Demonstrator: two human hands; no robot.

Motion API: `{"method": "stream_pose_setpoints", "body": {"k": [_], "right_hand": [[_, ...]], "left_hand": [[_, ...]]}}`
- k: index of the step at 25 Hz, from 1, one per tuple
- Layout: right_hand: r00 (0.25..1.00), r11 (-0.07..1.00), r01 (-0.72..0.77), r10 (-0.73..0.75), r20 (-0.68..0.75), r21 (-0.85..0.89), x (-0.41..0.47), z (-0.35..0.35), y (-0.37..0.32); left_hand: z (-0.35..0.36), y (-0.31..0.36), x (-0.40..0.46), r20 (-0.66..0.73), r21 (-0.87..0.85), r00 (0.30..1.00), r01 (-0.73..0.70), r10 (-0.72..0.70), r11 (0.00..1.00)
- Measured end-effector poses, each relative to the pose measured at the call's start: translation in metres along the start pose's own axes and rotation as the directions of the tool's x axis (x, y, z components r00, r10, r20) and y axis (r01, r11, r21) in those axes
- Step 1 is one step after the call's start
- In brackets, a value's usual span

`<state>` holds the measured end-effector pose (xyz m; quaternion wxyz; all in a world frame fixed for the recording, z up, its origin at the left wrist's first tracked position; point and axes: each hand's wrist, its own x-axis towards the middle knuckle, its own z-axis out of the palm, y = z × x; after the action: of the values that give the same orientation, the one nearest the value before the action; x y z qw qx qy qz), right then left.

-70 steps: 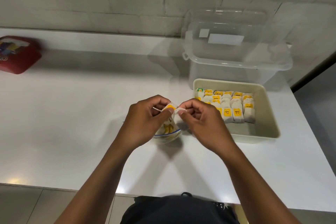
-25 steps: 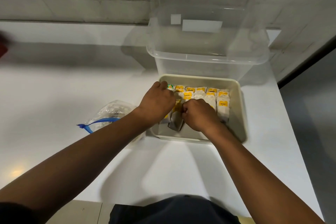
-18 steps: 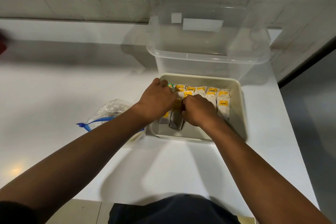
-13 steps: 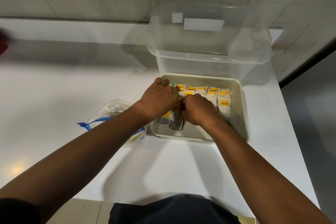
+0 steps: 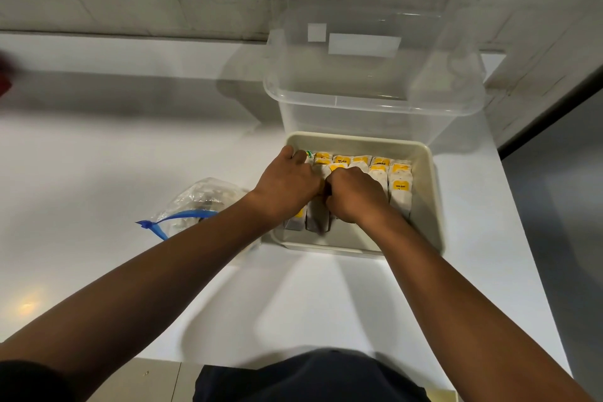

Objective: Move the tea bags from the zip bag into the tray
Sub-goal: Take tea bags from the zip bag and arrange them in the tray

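Observation:
A cream tray [image 5: 431,196] sits on the white counter, filled with rows of white tea bags [image 5: 400,188] with yellow labels. My left hand [image 5: 287,187] and my right hand [image 5: 356,196] are both inside the tray, knuckles up and touching each other. Their curled fingers reach down among the tea bags at the tray's left and middle and pinch a tea bag between them; the fingertips are hidden. The clear zip bag [image 5: 199,203] with a blue seal lies on the counter left of the tray, partly behind my left forearm.
A large clear plastic container [image 5: 368,101] with its lid stands right behind the tray against the brick wall. A red object [image 5: 4,83] shows at the far left edge. The counter's right edge runs just right of the tray.
Earlier both hands pinched a tea bag above the zip bag; they have since carried it right into the tray. Over the last second the hands drew closer together and now touch.

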<state>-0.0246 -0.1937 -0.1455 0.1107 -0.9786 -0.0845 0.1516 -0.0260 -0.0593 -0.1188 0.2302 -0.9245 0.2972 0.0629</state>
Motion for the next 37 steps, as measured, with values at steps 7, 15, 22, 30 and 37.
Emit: {"method": "stream_pose_setpoints", "body": {"k": [7, 15, 22, 30, 37], "right_hand": [[1.000, 1.000, -0.018, 0.018, -0.014, 0.021, 0.002, 0.005, 0.004], [0.999, 0.998, 0.005, -0.002, -0.041, 0.068, 0.001, 0.010, 0.006], [0.981, 0.970, 0.181, -0.167, -0.098, 0.159, -0.006, 0.008, 0.003], [0.967, 0.962, 0.220, -0.237, 0.093, 0.161, -0.006, 0.025, -0.014], [0.987, 0.979, 0.138, -0.148, 0.057, 0.152, 0.001, 0.023, -0.019]], "left_hand": [[0.005, -0.014, -0.005, -0.135, -0.024, 0.990, 0.033, -0.036, 0.999], [0.007, -0.016, -0.019, -0.129, -0.170, 0.986, 0.085, -0.108, 0.982], [-0.002, -0.023, -0.029, -0.056, -0.248, 0.993, 0.086, -0.103, 0.965], [0.006, -0.031, -0.029, -0.087, -0.341, 0.982, 0.131, -0.170, 0.931], [0.011, -0.029, -0.030, -0.113, -0.366, 0.978, 0.121, -0.173, 0.923]]}}
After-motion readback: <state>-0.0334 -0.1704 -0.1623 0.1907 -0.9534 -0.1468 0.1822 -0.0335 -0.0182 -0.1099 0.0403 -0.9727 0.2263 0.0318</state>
